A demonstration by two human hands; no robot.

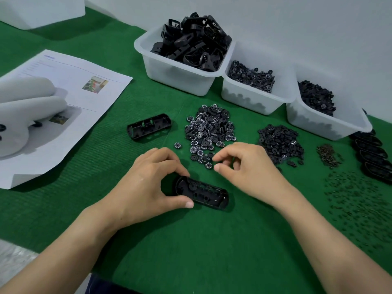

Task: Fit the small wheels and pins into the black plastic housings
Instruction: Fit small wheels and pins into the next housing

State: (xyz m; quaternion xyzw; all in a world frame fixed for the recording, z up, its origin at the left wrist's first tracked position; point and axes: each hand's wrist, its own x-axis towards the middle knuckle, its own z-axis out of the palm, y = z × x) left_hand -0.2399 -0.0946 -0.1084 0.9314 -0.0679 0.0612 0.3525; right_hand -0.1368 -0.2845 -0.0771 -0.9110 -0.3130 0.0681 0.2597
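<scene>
A black oval housing (203, 193) lies open side up on the green mat, and my left hand (148, 183) grips its left end between thumb and fingers. My right hand (244, 166) hovers just right of it at the near edge of the pile of numbered wheels (209, 130), fingers curled and thumb and forefinger slightly apart; nothing shows between them. A second housing (148, 126) lies further back on the left. Small pins (358, 206) are scattered at the right.
Three white bins stand along the back: housings (180, 66), wheels (250, 92), small black parts (324, 122). A heap of black clips (280, 143), a small heap of springs (327, 154) and a row of housings (373, 158) lie right. Paper sheet (84, 96) and white glove (25, 111) at left.
</scene>
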